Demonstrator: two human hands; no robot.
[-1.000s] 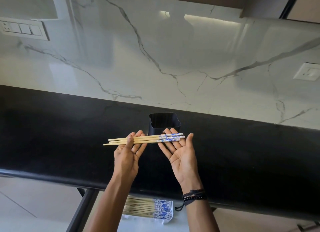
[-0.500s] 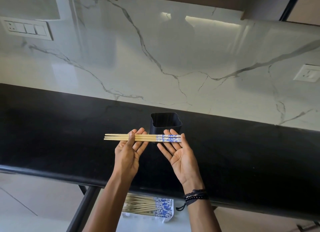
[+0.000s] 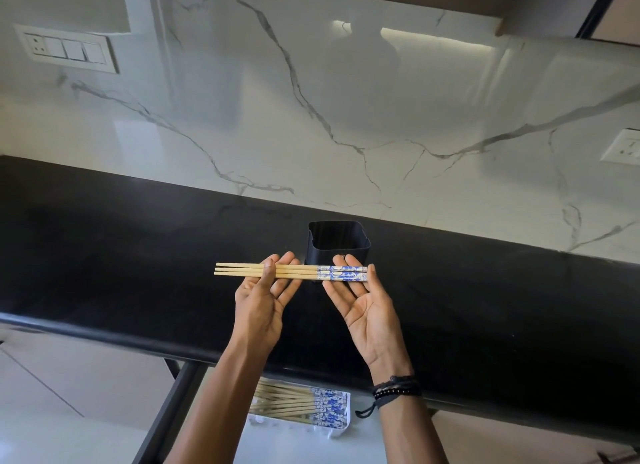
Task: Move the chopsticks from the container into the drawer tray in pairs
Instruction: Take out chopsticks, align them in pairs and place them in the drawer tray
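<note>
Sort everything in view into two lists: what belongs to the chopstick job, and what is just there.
Job:
held chopsticks
left hand
right hand
black container
drawer tray
chopsticks in the tray

Just there:
switch panel
wall socket
black countertop
wrist bands

Single head-worn wide-angle view, facing forward and down, close above both hands, black countertop (image 3: pixel 104 255) mid-frame, marble backsplash (image 3: pixel 346 99) beyond, open drawer tray (image 3: pixel 341 425) at bottom edge

Left hand (image 3: pixel 260 297) thumb pressed down over fingers, right hand (image 3: pixel 367 304) palm up — fingers spread flat
</note>
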